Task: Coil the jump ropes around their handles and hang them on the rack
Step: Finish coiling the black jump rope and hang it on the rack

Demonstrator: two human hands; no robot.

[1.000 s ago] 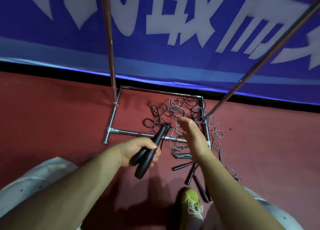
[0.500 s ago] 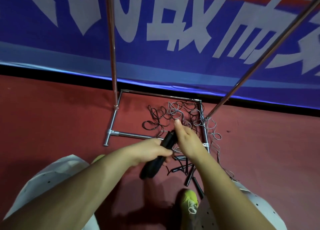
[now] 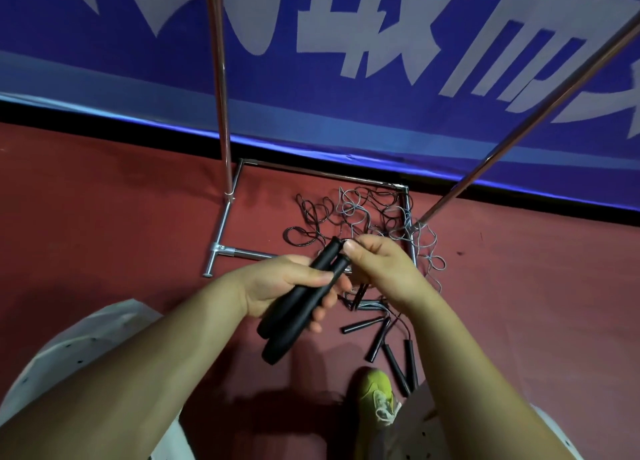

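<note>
A person stands over a red floor [image 3: 104, 217], the left hand [image 3: 277, 286] wrapped around a pair of black handles [image 3: 298, 307] held side by side, fingers and thumb curled firmly round them. The right hand [image 3: 377, 265] meets the handles' upper tips with thumb and fingers pinched together, apparently on the cord where it leaves the handles, though the cord itself is too thin to make out there.

Below lies the rest of the work: a tangle of ropes [image 3: 363, 217], black and grey, sprawled inside and over the chrome base of the rack [image 3: 221, 237], with several loose handles [image 3: 381, 335] scattered just beside a yellow-green shoe [image 3: 375, 390]. A blue banner [image 3: 346, 61] hangs behind.

The risk from here looks plain. The cord being wound probably trails into that heap, so pulling it round the handles could drag other ropes along or snag on the rack's base bar. A slack first turn might slip off the tapered ends. Loose handles near the foot could roll underfoot.

There are no containers in sight; the rack's base frame merely fences part of the heap, and nothing visible hangs on its uprights.
</note>
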